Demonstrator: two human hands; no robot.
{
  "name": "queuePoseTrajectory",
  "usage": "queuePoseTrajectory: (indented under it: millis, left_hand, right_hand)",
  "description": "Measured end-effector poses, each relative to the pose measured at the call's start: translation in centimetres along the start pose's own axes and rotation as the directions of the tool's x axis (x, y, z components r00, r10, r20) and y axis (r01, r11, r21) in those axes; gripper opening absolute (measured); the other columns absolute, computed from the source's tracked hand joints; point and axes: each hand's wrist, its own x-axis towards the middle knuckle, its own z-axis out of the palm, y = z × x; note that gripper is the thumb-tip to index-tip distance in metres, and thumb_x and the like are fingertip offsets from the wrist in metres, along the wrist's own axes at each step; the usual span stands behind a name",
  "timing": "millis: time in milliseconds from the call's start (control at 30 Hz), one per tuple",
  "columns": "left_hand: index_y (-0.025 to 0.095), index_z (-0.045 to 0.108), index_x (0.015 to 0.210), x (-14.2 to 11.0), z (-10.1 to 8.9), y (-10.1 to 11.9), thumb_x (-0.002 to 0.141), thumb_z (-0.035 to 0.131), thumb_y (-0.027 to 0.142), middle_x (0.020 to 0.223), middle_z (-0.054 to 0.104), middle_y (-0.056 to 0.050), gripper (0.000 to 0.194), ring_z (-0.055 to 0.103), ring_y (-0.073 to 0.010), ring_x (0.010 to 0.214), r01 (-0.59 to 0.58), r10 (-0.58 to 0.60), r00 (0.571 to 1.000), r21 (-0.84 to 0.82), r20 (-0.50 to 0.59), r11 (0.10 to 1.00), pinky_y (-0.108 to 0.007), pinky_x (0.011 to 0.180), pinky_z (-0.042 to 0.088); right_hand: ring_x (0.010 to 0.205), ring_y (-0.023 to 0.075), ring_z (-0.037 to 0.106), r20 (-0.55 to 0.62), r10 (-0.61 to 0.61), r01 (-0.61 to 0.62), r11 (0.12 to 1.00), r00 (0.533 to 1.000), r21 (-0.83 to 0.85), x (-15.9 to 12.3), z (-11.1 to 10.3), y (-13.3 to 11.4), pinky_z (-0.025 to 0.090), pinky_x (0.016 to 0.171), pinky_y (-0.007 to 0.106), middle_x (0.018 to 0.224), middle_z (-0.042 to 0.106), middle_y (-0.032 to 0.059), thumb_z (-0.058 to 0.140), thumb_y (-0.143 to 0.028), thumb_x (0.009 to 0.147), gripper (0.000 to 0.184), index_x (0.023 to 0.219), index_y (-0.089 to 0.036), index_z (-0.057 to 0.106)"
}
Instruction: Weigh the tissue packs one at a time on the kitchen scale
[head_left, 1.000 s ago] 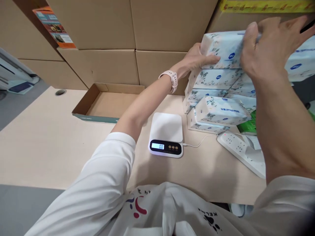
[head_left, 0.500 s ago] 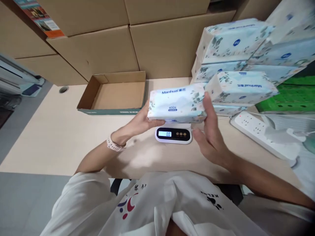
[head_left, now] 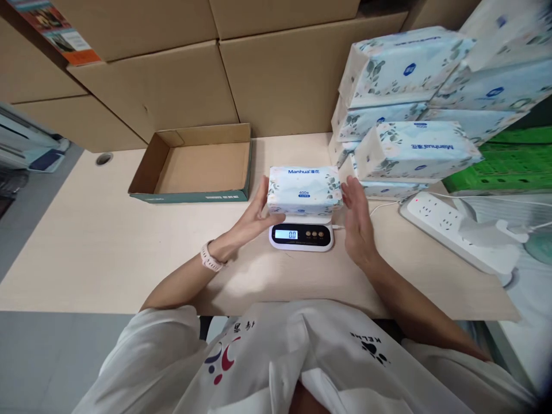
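Observation:
A tissue pack printed with leaves and blue lettering sits level on a small white scale whose display reads 0.0. My left hand cups the pack's left end, fingers up its side and thumb under the front corner. My right hand is flat with fingers stretched out, right beside the pack's right end. I cannot tell whether it touches. A pale watch is on my left wrist.
A stack of the same tissue packs rises at the back right. A shallow open cardboard tray lies to the left of the scale. A white power strip and a green crate are at right; big cartons line the back.
Both hands took a pack from the top of the stack, carried it down and left, and brought it onto the scale. My right hand has come off its end.

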Motion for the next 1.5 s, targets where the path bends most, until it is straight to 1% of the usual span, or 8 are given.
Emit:
queuePoseTrajectory:
  millis: [67, 167, 233, 367, 700, 1167, 1300, 1500]
  left_hand:
    - [0.037, 0.019, 0.17, -1.6, 0.1, -0.2, 0.091, 0.07, 0.057, 0.182, 0.008, 0.003, 0.097, 0.002, -0.0303, 0.17, 0.039, -0.049, 0.994, -0.103, -0.102, 0.994, -0.049, 0.14, 0.006]
    - [0.036, 0.03, 0.167, -3.3, 0.4, -0.7, 0.098, 0.048, 0.072, 0.181, 0.015, 0.003, 0.081, 0.007, -0.026, 0.17, 0.014, -0.06, 0.98, -0.235, -0.192, 0.972, -0.047, 0.14, 0.011]
    - [0.037, 0.039, 0.163, -3.8, 0.5, -1.0, 0.097, 0.042, 0.077, 0.18, 0.019, 0.005, 0.077, 0.009, -0.0233, 0.17, -0.003, -0.052, 0.979, -0.271, -0.195, 0.962, -0.044, 0.14, 0.011]
    - [0.039, 0.048, 0.158, -3.9, 0.8, -1.0, 0.097, 0.035, 0.081, 0.178, 0.022, 0.008, 0.075, 0.008, -0.0198, 0.17, -0.023, -0.028, 0.987, -0.31, -0.16, 0.951, -0.041, 0.141, 0.009]
    - [0.037, 0.053, 0.155, -4.1, 0.6, -1.0, 0.097, 0.035, 0.082, 0.177, 0.027, 0.007, 0.075, 0.011, -0.0214, 0.169, -0.051, -0.005, 0.985, -0.324, -0.171, 0.945, -0.042, 0.141, 0.008]
    - [0.035, 0.051, 0.157, -4.2, 0.6, -0.8, 0.096, 0.037, 0.083, 0.178, 0.025, 0.006, 0.078, 0.01, -0.0212, 0.169, -0.037, -0.007, 0.991, -0.321, -0.135, 0.946, -0.04, 0.141, 0.008]
    - [0.035, 0.054, 0.155, -4.2, 0.6, -0.9, 0.097, 0.037, 0.081, 0.177, 0.026, 0.005, 0.075, 0.013, -0.0194, 0.169, -0.042, -0.004, 0.991, -0.338, -0.134, 0.94, -0.039, 0.141, 0.008]
    - [0.035, 0.057, 0.152, -4.2, 0.7, -0.8, 0.097, 0.038, 0.082, 0.176, 0.029, 0.005, 0.075, 0.011, -0.0213, 0.169, -0.035, -0.015, 0.99, -0.349, -0.141, 0.936, -0.042, 0.141, 0.007]
  right_hand:
    - [0.148, 0.0266, 0.055, -0.103, -0.051, 0.051, 0.999, 0.993, -0.011, -0.1, -0.6, 0.4, 0.044, 0.127, 0.056, 0.165, 0.051, 0.0046, 0.041, -0.054, 0.106, 0.057, 0.16, -0.036, 0.042]
    - [0.126, 0.026, 0.07, -0.245, -0.096, 0.09, 0.995, 0.965, -0.037, -0.1, -1.1, 0.7, 0.053, 0.115, 0.055, 0.141, 0.07, 0.0096, 0.038, -0.052, 0.108, 0.051, 0.146, -0.028, 0.06]
    - [0.118, 0.025, 0.072, -0.302, -0.115, 0.106, 0.993, 0.946, -0.047, 0.0, -1.1, 0.7, 0.055, 0.109, 0.053, 0.132, 0.074, 0.0108, 0.037, -0.049, 0.108, 0.05, 0.141, -0.025, 0.064]
    - [0.113, 0.0241, 0.073, -0.363, -0.13, 0.122, 0.991, 0.923, -0.047, 0.1, -0.9, 0.4, 0.055, 0.106, 0.053, 0.129, 0.075, 0.0101, 0.035, -0.048, 0.108, 0.05, 0.137, -0.023, 0.067]
    - [0.094, 0.0216, 0.072, -0.409, -0.089, 0.087, 0.996, 0.908, -0.024, 0.2, -1.1, 0.4, 0.055, 0.091, 0.048, 0.113, 0.078, 0.0047, 0.034, -0.049, 0.107, 0.05, 0.129, -0.027, 0.073]
    - [0.091, 0.0213, 0.071, -0.423, -0.068, 0.063, 0.998, 0.904, -0.027, 0.1, -1.2, 0.7, 0.052, 0.091, 0.048, 0.107, 0.078, 0.0042, 0.033, -0.049, 0.107, 0.051, 0.125, -0.025, 0.075]
    - [0.091, 0.0217, 0.072, -0.422, -0.068, 0.055, 0.998, 0.904, -0.044, 0.0, -1.1, 0.6, 0.053, 0.092, 0.049, 0.107, 0.079, 0.0042, 0.033, -0.049, 0.107, 0.052, 0.123, -0.024, 0.075]
    - [0.089, 0.0212, 0.071, -0.433, -0.084, 0.073, 0.996, 0.897, -0.042, 0.2, -1.0, 0.4, 0.054, 0.092, 0.048, 0.104, 0.079, 0.0045, 0.033, -0.05, 0.106, 0.052, 0.116, -0.023, 0.077]
